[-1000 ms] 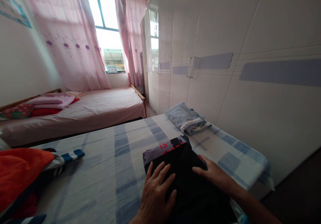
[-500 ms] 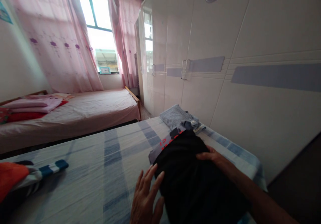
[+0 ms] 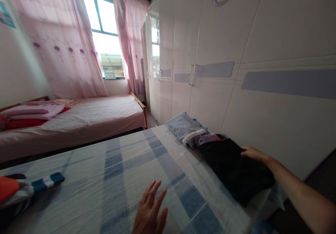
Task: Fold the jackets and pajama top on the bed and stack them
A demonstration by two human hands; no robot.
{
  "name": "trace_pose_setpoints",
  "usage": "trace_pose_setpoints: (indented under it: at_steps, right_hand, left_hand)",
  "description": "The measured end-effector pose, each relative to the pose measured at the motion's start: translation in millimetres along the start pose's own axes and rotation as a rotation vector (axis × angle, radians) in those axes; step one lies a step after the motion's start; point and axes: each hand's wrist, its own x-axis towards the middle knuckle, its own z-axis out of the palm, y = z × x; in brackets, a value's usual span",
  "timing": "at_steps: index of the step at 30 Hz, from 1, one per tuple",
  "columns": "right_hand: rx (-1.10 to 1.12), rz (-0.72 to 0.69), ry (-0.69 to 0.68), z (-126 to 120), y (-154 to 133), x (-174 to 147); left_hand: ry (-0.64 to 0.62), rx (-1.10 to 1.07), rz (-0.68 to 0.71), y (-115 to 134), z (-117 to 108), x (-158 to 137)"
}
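A folded black garment with a grey, red-printed part at its far end lies along the right edge of the near bed. My right hand grips its right side, thumb on top and the other fingers hidden beneath. Just beyond it, touching its far end, is a folded grey-blue checked garment. My left hand hovers low over the blue-and-white checked sheet, fingers stretched out, holding nothing.
At the left edge is a heap of clothes in orange, grey and black with a blue-and-white striped piece. A white wardrobe stands along the right. Farther back is a second bed with folded pink bedding below a curtained window.
The black garment has moved right, away from my left hand, to the bed's edge beside the checked garment. My right hand has gone with it; my left hand has stayed nearly in place.
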Motion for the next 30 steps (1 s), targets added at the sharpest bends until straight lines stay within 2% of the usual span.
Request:
trace_pose_setpoints:
  at_steps: [3, 8, 15, 19, 22, 24, 27, 30]
  right_hand:
    - [0.013, 0.003, -0.116, 4.0, 15.0, 12.9]
    - [-0.045, -0.088, -0.103, -5.5, 14.0, 29.8]
    - [-0.273, -0.121, -0.037, 1.9, 6.0, 38.0]
    - [-0.426, -0.12, 0.152, 8.0, -10.3, 40.8]
    - [-0.493, -0.23, 0.291, 34.0, -32.4, 35.0]
    - [-0.529, -0.32, 0.296, 63.5, -44.9, 27.1]
    - [-0.578, -0.346, 0.104, 111.3, -49.7, 14.1]
    - [-0.574, -0.306, -0.051, 140.9, -42.1, 7.0]
  left_hand:
    - [0.02, -0.008, 0.029, -2.9, 2.7, -1.1]
    - [-0.014, -0.023, 0.012, -2.5, 3.2, -1.5]
    - [0.008, -0.017, 0.04, -0.3, 4.5, -1.4]
    - [-0.01, -0.001, 0.026, 0.6, 4.4, -0.1]
    - [-0.015, 0.01, 0.045, 1.5, 3.2, 1.3]
    - [-0.021, 0.021, 0.046, 2.7, 1.9, 2.3]
    - [-0.031, 0.03, 0.03, 4.8, 0.2, 3.3]
    - [-0.041, 0.005, 0.023, 6.7, -0.6, 3.7]
